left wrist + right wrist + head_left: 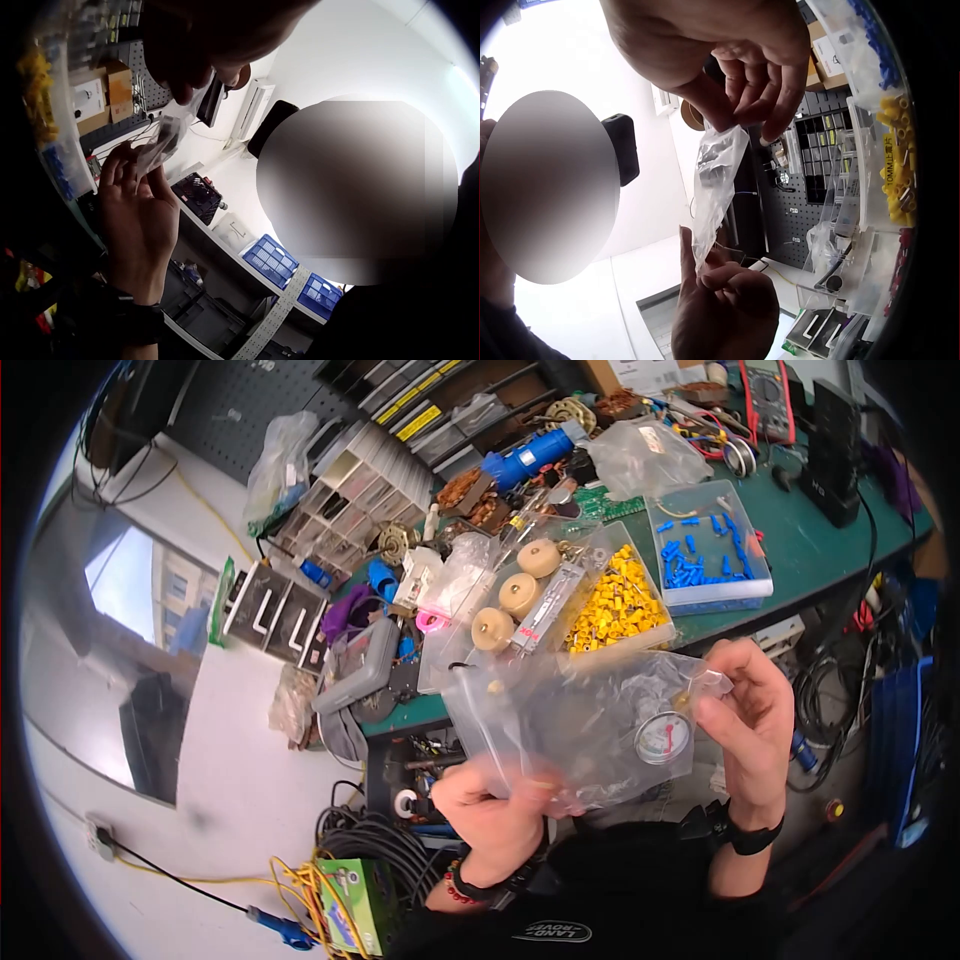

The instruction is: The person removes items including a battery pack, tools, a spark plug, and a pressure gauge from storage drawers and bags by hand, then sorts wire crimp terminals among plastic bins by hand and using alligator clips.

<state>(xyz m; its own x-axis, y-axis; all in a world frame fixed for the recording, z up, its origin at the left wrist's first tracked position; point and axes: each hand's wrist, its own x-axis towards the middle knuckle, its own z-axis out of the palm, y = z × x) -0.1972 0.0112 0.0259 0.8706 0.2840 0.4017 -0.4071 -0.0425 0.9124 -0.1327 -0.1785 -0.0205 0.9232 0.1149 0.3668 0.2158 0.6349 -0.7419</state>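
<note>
A clear plastic zip bag (570, 735) is stretched between both hands, over the front of the bench. Inside it, near the right side, lies a round dial gauge (662, 738) with a white face, red marking and a brass-coloured stem. My left hand (492, 812) pinches the bag's lower left edge. The right hand (752, 725) grips the upper right corner, close beside the gauge. From the right wrist, the bag (718, 180) appears nearly edge-on, with the right hand (712, 56) above and the left hand (727, 311) below.
On the green bench (810, 575), a clear bin of yellow crimp terminals (620, 605) stands behind the bag. Farther right is a box of blue terminals (705, 555). Several tan knobbed parts (519, 596) sit left of the bin. Black cable coils (390, 860) lie below.
</note>
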